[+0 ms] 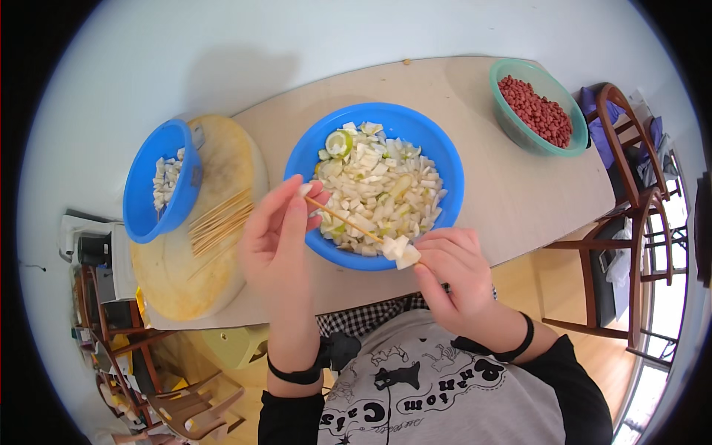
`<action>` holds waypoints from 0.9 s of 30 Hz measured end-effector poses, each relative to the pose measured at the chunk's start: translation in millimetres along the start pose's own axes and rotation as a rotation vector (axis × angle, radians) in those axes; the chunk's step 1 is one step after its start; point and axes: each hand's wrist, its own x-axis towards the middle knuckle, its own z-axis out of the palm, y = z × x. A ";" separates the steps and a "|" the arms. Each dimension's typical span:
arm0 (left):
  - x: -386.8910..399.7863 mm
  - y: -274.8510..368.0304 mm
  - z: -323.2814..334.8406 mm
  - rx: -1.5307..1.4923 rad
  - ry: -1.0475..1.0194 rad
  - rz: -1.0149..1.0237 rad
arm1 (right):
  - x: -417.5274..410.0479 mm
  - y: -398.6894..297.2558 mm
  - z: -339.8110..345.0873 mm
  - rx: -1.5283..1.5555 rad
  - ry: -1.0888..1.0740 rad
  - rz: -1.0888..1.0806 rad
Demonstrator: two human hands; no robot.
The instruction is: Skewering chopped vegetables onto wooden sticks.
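My left hand (286, 225) pinches a small white chunk (304, 189) between thumb and fingertips, at the free tip of a bamboo skewer (345, 219). Several white chunks (399, 250) are threaded near the skewer's other end, which my right hand (456, 272) grips. Both hands are over the near rim of a large blue plastic bowl (453, 192). It holds many diced pale vegetable pieces (384, 172), some with green skin, and a round green-rimmed end slice (338, 144). Whether the skewer's tip has entered the pinched chunk cannot be told.
On the left, a round chopping board (167, 283) bears a pile of bamboo skewers (222, 219) and a smaller blue bowl (133, 194) with filled skewers (167, 178). A green bowl (500, 119) of reddish beans or nuts (537, 114) stands far right on the table (473, 167). Wooden chairs (634, 245) flank it.
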 end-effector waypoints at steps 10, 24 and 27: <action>-13.1 6.1 -19.0 -0.283 -0.197 -0.225 | -2.9 9.7 -20.9 0.217 -0.222 0.052; -21.6 -11.3 -25.1 0.002 -0.318 -0.298 | 7.4 33.2 -26.4 0.823 -0.197 0.605; -27.2 -15.1 -17.8 -0.059 -0.247 -0.348 | 9.5 30.0 -22.4 0.832 -0.160 0.606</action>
